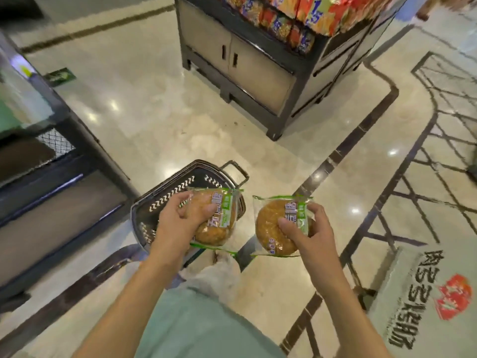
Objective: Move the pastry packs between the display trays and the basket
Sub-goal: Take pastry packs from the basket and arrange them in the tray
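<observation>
At the far left a dark-framed display stand (38, 161) ran along the edge of the view, its lower corner coming close to the dark basket (165, 202) that sat on the glossy floor (144, 120). The basket's rim and its handle (236, 170) showed above the left hand; what lay inside was largely hidden.

The left hand (180, 215) was closed around a pastry pack (219, 223), fingers over the top and thumb pressed on the round brown pastry, holding it above the basket's right side, the pack's right edge overhanging the basket rim.

Just beside it, apart by a narrow gap, the right hand (307, 228) gripped a second pastry pack (273, 226) in the same way, thumb on the pastry and fingers curled round its right edge. This pack hung over bare floor, right of the basket.

Behind, a wide stretch of open floor separated the basket from a dark cabinet (245, 63) topped with bright snack bags (296, 16). To the right the floor carried dark inlaid lines and a printed floor sign (423, 293), otherwise unobstructed.
</observation>
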The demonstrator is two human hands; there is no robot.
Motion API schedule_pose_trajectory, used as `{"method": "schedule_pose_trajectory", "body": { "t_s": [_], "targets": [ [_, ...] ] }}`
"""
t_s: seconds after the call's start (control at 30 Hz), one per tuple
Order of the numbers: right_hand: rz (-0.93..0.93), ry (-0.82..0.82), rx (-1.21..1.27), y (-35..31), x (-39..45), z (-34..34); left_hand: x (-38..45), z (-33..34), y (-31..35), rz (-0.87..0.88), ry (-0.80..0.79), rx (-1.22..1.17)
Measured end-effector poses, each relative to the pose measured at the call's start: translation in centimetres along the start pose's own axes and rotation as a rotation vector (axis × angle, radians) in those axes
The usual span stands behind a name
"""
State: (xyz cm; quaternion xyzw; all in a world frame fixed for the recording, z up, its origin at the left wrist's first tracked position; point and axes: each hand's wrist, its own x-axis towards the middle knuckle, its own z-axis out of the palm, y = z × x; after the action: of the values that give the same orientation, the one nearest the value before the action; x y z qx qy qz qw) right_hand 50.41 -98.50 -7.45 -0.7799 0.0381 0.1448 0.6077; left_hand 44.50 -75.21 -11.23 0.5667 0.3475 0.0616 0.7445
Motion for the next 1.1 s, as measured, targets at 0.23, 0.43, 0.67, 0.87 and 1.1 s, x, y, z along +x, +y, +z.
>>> {"method": "schedule_pose_trajectory", "body": {
  "t_s": [0.23,0.43,0.67,0.87,1.1],
  "targets": [
    [-0.019,-0.413,-0.266,-4.5,15.6,2.7,8.7,1.5,1.0,-0.030,0.296,-0.149],
    [-0.123,-0.704,-0.557,-5.0,27.4,7.2,13.4,1.3,1.0,-0.123,0.533,-0.269],
    [-0.339,-1.144,-1.077,6.1,39.1,15.3,19.2,1.0,-6.3,-0.232,0.905,-0.320],
    [-0.401,-1.421,-1.268,22.5,44.4,22.4,26.7,3.7,-18.7,-0.330,1.056,-0.256],
    [-0.419,-1.456,-1.382,40.5,46.3,30.4,33.1,1.5,-33.1,-0.327,1.066,-0.217]
  ]
}}
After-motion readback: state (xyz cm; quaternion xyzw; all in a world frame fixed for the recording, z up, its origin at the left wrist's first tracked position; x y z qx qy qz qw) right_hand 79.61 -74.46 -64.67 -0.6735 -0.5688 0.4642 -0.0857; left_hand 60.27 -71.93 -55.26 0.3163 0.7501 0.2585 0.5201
